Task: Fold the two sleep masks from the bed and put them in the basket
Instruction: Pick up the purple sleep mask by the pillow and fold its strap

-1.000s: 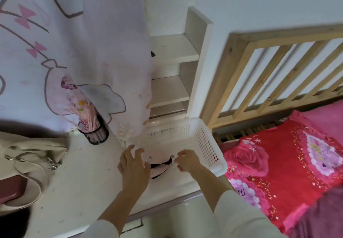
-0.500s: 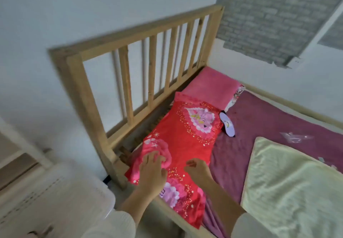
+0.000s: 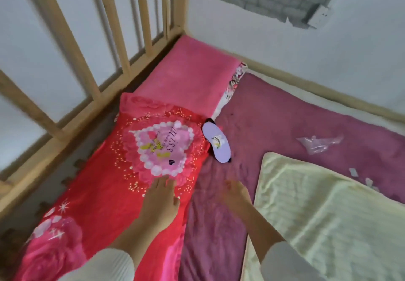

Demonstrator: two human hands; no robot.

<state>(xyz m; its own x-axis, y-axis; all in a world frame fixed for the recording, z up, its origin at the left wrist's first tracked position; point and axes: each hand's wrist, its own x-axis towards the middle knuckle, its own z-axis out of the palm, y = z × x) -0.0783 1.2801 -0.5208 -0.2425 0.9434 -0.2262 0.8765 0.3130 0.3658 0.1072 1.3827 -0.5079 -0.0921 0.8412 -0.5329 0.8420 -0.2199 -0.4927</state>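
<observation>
The view had swung from the basket (no longer in sight) to the bed; both the left hand and right hand, fingers loosely apart and empty, reached toward the lilac sleep mask at twelve o'clock, presumably the second one.

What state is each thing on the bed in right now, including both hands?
Sleep mask: unfolded, lying flat on the purple sheet beside the red pillow.
Red pillow: flat against the headboard.
Cream blanket: spread out, slightly rumpled.
Plastic wrapper: empty, crumpled.
Left hand: open, empty.
Right hand: open, empty.
</observation>
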